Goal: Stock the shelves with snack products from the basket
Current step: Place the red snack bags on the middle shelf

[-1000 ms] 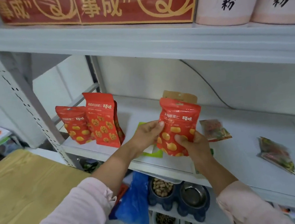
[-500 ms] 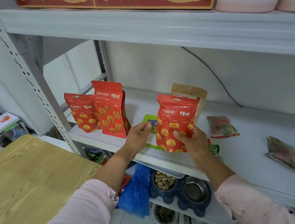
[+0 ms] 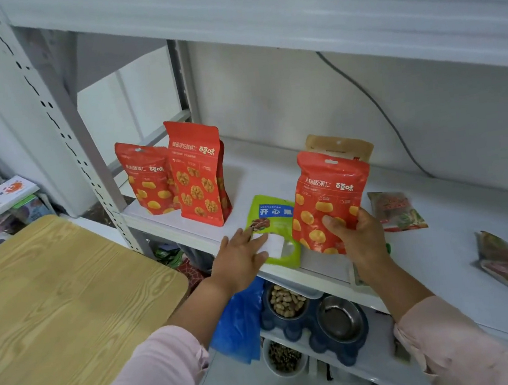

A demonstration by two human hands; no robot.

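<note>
**Red stand-up foil snack pouch printed with yellow chestnuts (image 3: pixel 330 195), upright over the white metal shelf (image 3: pixel 445 252).**
Right hand (image 3: pixel 359 238) grips its lower corner, thumb on the front; base contact cannot be told. Judged light, crinkly and slick, with crushable contents, so best taken by a side edge or the top seal. Left hand (image 3: pixel 238 261) lies flat, fingers straight, on a flat green pistachio pouch (image 3: pixel 276 218) just beside. Two more red pouches (image 3: pixel 199 173) stand beyond the left hand. The shelf looks smooth. A pale wooden counter (image 3: pixel 51 297) sits left of the left hand.

Shelf (image 3: pixel 262 169) lies bare behind the green pouch (image 3: pixel 274 222)
</note>
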